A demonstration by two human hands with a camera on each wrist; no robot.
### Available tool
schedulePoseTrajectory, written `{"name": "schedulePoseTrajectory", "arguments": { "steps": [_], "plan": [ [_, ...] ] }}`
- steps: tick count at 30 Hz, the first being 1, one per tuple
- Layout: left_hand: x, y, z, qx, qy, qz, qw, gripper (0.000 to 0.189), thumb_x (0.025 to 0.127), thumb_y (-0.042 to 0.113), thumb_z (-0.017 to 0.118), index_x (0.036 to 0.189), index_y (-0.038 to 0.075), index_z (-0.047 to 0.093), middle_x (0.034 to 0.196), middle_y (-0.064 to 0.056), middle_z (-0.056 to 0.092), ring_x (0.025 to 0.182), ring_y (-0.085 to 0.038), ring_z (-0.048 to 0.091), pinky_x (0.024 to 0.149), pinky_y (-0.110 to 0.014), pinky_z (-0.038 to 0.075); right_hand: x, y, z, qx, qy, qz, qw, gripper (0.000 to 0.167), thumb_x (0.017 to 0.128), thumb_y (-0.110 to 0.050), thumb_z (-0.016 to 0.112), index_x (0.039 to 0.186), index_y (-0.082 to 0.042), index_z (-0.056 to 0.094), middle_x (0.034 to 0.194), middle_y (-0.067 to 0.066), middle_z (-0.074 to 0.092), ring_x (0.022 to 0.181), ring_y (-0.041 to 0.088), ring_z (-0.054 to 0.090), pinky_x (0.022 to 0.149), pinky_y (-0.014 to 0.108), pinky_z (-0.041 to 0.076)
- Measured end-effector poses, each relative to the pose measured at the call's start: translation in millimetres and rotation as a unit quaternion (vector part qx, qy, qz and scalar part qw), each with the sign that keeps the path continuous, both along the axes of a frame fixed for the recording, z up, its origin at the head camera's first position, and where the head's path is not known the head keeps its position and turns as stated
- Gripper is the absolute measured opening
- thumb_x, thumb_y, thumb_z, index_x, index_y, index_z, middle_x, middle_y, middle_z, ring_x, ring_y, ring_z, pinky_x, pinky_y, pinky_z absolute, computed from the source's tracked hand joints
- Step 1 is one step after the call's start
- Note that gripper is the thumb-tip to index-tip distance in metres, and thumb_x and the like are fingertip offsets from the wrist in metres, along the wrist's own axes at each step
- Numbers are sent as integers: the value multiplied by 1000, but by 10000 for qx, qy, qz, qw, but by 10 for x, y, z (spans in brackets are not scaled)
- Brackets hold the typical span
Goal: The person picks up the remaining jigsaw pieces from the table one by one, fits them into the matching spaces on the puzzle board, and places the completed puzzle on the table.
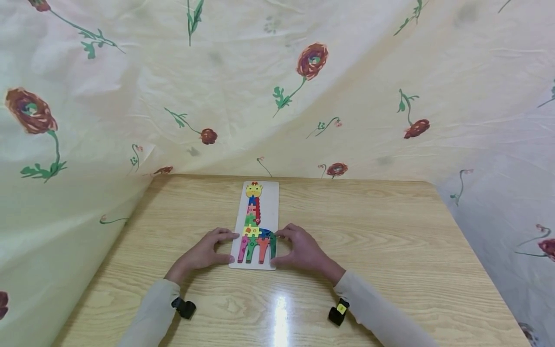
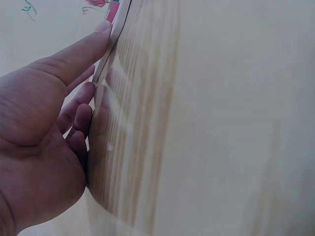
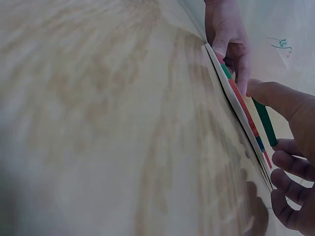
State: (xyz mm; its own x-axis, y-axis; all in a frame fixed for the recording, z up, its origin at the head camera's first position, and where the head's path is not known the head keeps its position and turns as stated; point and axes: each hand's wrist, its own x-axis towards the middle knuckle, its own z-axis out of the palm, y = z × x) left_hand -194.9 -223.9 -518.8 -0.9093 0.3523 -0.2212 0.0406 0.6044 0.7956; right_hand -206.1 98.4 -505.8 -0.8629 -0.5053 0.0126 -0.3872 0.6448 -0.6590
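Note:
A white puzzle board [image 1: 270, 205] lies on the table, carrying a giraffe of coloured jigsaw pieces with a yellow head [image 1: 254, 190]. My left hand [image 1: 204, 249] rests its thumb and fingertips against the board's left edge, apart from each other. At the board's lower right, my right hand [image 1: 305, 249] pinches a dark green puzzle piece [image 3: 265, 123] lengthwise between thumb and finger. In the right wrist view this piece stands slightly off the board, beside the other pieces. Orange, green and pink leg pieces [image 1: 241, 249] lie left of it.
The wooden table [image 1: 368, 231] spreads around the board. A flowered cloth [image 1: 243, 86] hangs behind and at both sides. Black wrist cameras [image 1: 186, 308] sit on both sleeves.

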Motion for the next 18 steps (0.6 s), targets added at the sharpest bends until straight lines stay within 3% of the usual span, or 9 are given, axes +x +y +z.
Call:
{"name": "schedulePoseTrajectory", "arguments": {
  "steps": [18],
  "plan": [
    [16, 9, 24, -39, 32, -19, 10000, 57, 88, 26, 82, 141, 27, 63, 149, -7, 48, 141, -34, 37, 119, -61, 27, 14, -39, -51, 270, 180, 109, 9994, 78, 73, -54, 89, 132, -8, 68, 116, -2, 62, 95, 12, 53, 84, 29, 50]
  ]
}}
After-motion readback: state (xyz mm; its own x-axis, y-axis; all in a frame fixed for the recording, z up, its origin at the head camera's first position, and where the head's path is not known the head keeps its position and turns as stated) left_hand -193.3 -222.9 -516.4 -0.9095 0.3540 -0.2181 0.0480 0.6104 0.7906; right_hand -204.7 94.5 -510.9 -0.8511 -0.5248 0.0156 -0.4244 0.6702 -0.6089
